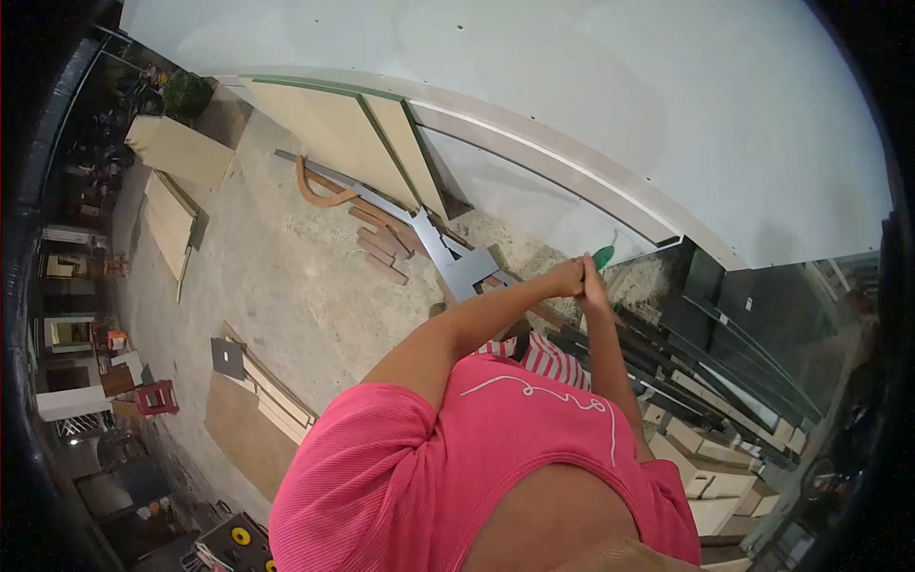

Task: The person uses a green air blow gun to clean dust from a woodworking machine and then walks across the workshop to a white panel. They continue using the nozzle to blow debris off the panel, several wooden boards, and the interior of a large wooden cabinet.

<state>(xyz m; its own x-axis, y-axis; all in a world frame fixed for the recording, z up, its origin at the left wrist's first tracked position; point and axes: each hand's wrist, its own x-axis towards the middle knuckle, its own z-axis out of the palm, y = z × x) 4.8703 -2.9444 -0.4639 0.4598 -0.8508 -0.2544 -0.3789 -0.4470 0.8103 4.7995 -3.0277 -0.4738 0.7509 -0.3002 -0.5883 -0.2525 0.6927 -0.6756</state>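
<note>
My left hand [566, 277] and my right hand [593, 289] are pressed together in front of me, fingers closed. From between them sticks out a small green rounded object [603, 255], its kind hidden by the fingers. It overlaps the lower edge of a long white panel [534, 195] leaning at the wall. Below and left of my hands, flat grey pieces [467, 274] lie on the floor among brown wooden strips [381, 257].
Cream boards with green edges [324, 119] lean against the white wall [572, 76]. Dark lengths and cut boards [710, 467] are stacked at right. More boards [253, 410] lie on the concrete floor [315, 296] at left, where a red stool [155, 398] stands farther off.
</note>
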